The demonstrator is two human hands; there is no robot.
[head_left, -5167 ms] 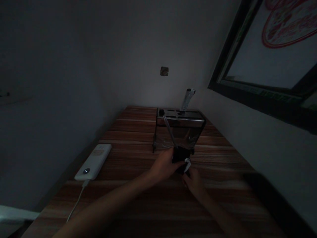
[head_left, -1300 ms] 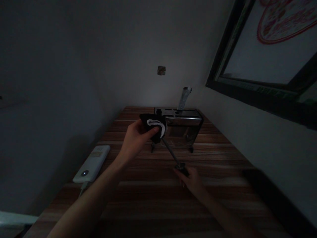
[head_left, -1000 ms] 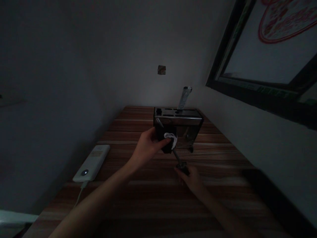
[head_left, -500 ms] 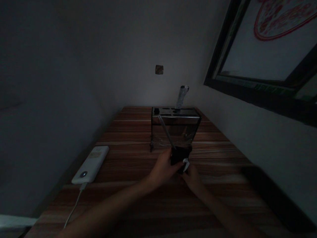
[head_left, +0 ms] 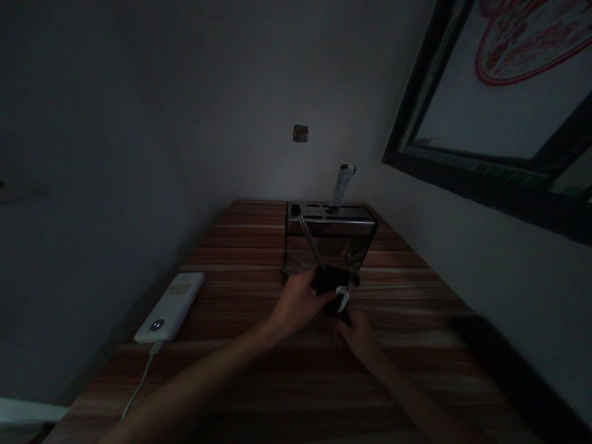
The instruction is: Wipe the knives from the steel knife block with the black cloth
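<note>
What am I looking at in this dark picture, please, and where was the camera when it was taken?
There is no machine here: a person works with two bare hands, and the camera sits on their head, looking forward and down, so both forearms reach in from below. The left hand holds a dark cloth on a thin metal rod, whose lower end the right hand grips. The rod slants up towards a metal rack standing on the wooden table. A silvery piece sticks up out of the rack. To the left lies a white power bank with its cable. A framed picture hangs on the right wall.
</note>
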